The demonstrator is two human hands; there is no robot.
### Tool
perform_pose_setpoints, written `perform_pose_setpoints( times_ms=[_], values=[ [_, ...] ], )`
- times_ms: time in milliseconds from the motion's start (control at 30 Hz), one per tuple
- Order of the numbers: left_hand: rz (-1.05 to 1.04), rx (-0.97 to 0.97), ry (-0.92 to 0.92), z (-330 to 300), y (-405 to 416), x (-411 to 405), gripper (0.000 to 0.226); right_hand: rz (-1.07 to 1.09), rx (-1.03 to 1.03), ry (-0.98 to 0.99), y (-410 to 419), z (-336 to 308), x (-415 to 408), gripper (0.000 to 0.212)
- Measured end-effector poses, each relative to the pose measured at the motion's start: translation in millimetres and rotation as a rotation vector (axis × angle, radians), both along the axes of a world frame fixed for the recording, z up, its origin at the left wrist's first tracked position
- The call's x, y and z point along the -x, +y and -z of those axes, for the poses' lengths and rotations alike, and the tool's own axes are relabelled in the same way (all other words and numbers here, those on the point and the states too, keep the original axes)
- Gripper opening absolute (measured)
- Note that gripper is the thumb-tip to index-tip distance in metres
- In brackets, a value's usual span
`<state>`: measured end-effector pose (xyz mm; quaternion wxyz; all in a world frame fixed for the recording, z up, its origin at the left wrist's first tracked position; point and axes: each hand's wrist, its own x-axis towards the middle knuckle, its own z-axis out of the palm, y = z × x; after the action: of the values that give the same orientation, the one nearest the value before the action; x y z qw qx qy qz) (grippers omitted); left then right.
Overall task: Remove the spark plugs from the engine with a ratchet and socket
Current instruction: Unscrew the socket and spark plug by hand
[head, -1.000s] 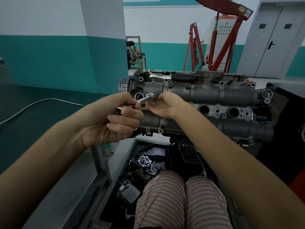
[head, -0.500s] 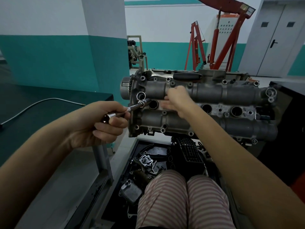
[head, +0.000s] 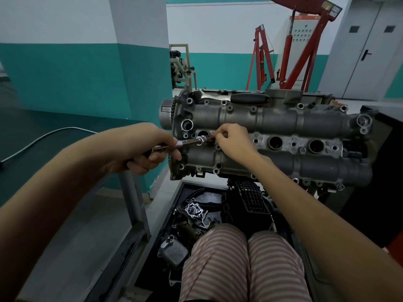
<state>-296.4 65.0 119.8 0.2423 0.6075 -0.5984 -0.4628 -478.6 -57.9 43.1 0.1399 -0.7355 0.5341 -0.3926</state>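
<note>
Cast grey metal, rough and dull: engine [head: 272, 136] lies on its side in front of the seated person, two rounded ribbed housings with a flat strip of round plug wells between them. Left hand [head: 150, 149] wraps its fingers around the knurled steel handle of the ratchet [head: 185, 143], which runs level toward the leftmost well; its shiny ringed head sits over that well. Right hand [head: 234, 141] has its fingertips curled and pinching at the ratchet's far end; what they pinch is hidden. No spark plug is visible. No readable writing anywhere. Below, a black tray [head: 185, 188] holds dark loose parts, hard to identify; striped trousers cover part of it
</note>
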Motion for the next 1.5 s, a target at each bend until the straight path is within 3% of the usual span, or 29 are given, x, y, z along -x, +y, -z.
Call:
perform_pose_setpoints(
  times_ms=[367,533,867,1067,1267,1400,1500],
  values=[
    [-0.037,0.066,-0.246,-14.5,-4.8,3.1,0.030,0.030,0.071,0.020,-3.4,8.2,-1.4,0.021],
    [-0.055,0.231,-0.416,-23.5,-15.3,4.8,0.026,0.037,0.092,-0.002,-3.1,11.7,-2.0,0.021],
    [0.037,0.537,-0.883,-12.3,-34.5,21.2,0.027,0.032,0.107,-0.037,-2.2,13.6,-2.2,0.020],
    [0.014,0.472,-1.142,-6.2,-74.6,58.7,0.028,0.059,0.180,-0.014,-0.9,19.2,-6.3,0.020],
    [0.006,0.445,-1.085,2.8,-90.0,64.5,0.025,0.061,0.186,-0.015,0.6,20.0,-8.5,0.024],
    [-0.031,0.775,-1.074,14.7,-72.2,53.4,0.022,0.094,0.159,0.201,1.7,20.0,-15.8,0.040],
    [0.027,0.912,-1.025,18.4,-54.2,48.5,0.023,0.143,0.197,0.184,2.2,23.1,-22.5,0.036]
  ],
)
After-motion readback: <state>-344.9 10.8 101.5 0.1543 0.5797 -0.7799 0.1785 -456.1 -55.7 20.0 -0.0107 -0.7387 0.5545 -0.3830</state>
